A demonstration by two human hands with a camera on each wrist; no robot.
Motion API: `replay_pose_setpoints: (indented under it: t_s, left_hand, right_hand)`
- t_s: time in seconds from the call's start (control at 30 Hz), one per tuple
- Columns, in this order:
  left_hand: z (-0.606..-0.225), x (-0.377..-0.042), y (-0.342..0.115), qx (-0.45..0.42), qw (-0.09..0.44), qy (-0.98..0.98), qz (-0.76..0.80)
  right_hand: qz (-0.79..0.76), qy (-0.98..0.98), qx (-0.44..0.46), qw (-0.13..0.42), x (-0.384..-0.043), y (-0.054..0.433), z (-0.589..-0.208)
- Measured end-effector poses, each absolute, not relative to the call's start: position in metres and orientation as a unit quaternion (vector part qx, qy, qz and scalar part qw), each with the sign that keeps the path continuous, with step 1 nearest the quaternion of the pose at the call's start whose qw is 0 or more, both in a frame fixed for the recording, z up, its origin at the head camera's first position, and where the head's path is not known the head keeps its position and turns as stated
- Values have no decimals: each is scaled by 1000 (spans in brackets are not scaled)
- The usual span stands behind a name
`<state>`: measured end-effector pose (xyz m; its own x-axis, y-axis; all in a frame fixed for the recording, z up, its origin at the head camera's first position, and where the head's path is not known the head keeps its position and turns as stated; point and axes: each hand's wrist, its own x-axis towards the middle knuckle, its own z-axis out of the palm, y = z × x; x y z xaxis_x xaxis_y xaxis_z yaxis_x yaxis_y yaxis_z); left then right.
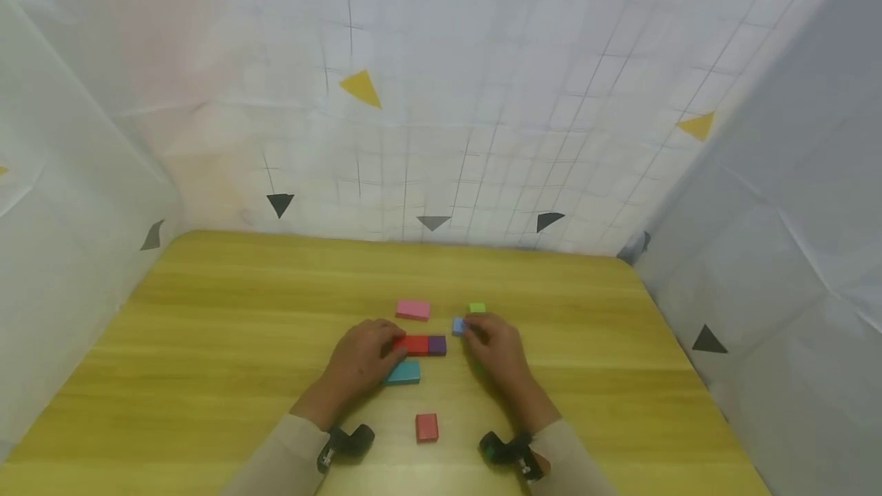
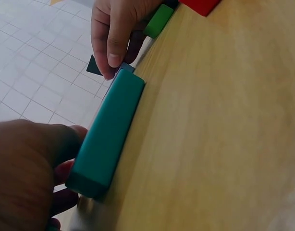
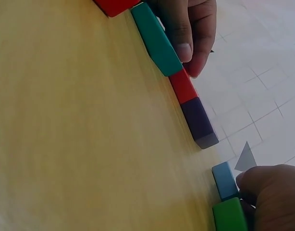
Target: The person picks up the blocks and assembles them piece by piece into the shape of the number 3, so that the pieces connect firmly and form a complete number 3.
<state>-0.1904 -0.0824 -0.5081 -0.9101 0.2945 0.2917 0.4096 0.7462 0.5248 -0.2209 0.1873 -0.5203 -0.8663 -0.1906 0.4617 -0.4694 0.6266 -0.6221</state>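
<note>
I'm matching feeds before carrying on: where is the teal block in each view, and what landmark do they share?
Head: the teal block lies below the picture's middle, slightly left of centre.
Left wrist: the teal block slants across the left-centre, large and near.
Right wrist: the teal block is at the top, near the middle.
Shared landmark: the right hand, visible in all three.
</note>
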Motion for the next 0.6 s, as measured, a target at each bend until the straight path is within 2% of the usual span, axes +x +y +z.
replay_pose_setpoints:
  t_s: [0.47, 0.6]
  left_hand:
    - [-508, -189, -84, -190, 99, -931, -297]
    - [-509, -190, -84, -191, 100, -931, -293]
  right_hand:
    - [428, -894, 99, 91, -225, 185, -519]
    - [428, -895, 92, 85, -226, 184, -518]
